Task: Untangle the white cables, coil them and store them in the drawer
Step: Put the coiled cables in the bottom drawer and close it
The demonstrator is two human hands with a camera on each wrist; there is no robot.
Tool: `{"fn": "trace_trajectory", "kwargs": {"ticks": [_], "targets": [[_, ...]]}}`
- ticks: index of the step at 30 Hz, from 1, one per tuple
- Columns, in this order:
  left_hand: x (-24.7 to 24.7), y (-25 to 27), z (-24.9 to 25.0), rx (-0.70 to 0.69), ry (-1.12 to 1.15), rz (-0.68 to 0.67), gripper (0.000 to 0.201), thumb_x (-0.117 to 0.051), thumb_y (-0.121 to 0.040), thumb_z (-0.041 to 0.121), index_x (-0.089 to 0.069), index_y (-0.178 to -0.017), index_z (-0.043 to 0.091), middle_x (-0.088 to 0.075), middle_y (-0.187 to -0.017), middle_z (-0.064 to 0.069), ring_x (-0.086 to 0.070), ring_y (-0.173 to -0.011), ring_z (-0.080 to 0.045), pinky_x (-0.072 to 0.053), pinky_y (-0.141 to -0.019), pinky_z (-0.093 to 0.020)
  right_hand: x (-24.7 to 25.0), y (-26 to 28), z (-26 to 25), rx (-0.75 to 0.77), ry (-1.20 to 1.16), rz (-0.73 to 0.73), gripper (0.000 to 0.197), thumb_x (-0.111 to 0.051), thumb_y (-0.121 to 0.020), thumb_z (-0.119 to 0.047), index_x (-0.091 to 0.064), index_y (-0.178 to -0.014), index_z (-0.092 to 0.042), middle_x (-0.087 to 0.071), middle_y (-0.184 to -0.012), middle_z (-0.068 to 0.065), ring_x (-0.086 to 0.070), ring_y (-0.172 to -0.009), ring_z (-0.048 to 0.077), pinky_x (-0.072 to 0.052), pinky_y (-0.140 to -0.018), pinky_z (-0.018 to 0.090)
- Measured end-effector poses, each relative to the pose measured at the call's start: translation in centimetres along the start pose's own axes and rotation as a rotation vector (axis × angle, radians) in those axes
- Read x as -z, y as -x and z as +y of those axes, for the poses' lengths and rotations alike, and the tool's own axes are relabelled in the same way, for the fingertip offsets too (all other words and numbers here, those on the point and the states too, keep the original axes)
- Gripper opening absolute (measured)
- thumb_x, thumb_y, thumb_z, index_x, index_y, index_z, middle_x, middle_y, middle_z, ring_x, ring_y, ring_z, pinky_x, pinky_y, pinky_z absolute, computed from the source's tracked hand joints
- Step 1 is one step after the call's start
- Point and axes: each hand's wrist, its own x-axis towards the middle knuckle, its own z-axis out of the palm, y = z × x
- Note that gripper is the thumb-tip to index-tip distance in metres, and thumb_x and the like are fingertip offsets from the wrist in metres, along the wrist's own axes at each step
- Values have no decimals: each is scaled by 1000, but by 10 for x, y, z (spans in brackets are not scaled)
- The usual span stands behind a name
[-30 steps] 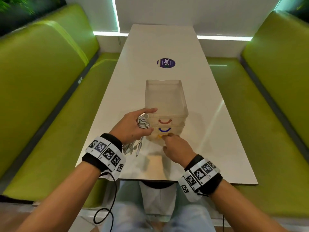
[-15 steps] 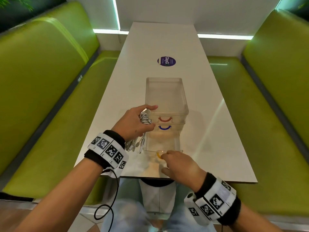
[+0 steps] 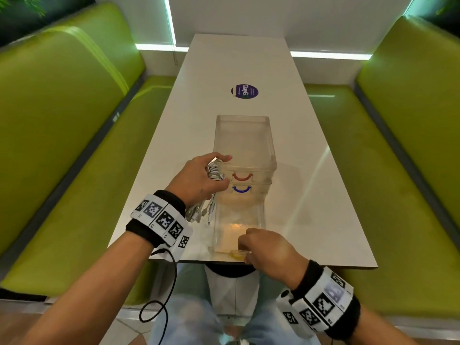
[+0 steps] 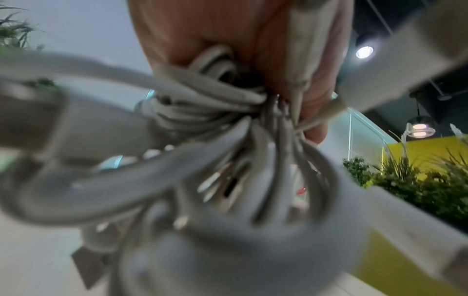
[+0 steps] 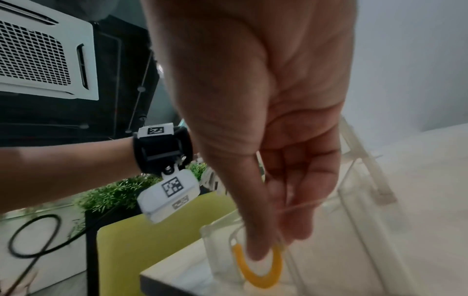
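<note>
While the left hand (image 3: pixel 199 179) holds the coiled white cables (image 3: pixel 215 170) in a closed grip beside the drawer unit (image 3: pixel 245 145), the right hand (image 3: pixel 267 247) pinches the yellow handle (image 5: pixel 258 270) of the bottom drawer (image 3: pixel 239 227), pulled out to the near edge of the bench (image 3: pixel 323 195). Coiling seems done; putting the cables inside and closing is left.

A long white table (image 3: pixel 239 70) stands between two green padded benches (image 3: pixel 62 120), its far end against a pale wall (image 3: pixel 286 13) edged with glowing light strips (image 3: pixel 328 55), plants (image 4: pixel 418 180) nearby.
</note>
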Motion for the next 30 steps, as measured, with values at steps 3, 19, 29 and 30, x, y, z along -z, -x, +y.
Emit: {"fn": "trace_trajectory", "kwargs": {"ticks": [3,19,29,30], "targets": [[2,8,-2,-30,29,21,51,-73,-77,12,-59,-120,36,-67,-92,-10,-55,-54,-12,-55,-51,-30,11,3,0,-36,-315,162,60,-65,-83,-41,-45,-135,-18,-47,-129,-1,-51,-115,18,-43,-94,29],[-52,52,19,-143,826,280,64,-30,-89,61,-51,-126,13,-68,-107,1,-66,-99,-13,-53,-84,-28,59,2,-36,236,-1124,473,45,-67,-83,-11,-52,-124,-22,-67,-106,-4,-64,-98,12,-54,-88,38],[-14,18,11,-133,-118,274,77,-38,-79,77,-15,-145,44,11,-158,11,-2,-147,-13,-16,-116,-54,45,-17,-5,-210,-361,251,32,-61,-82,-24,-50,-111,-18,-65,-96,6,-63,-82,26,-47,-65,34],[-10,10,9,-156,-237,211,73,-50,-84,65,-17,-146,44,15,-159,5,-1,-147,-17,-18,-116,-52,41,-23,-3,-245,-197,208,32,-58,-84,-25,-49,-113,-15,-64,-102,8,-62,-88,28,-44,-67,32]]}}
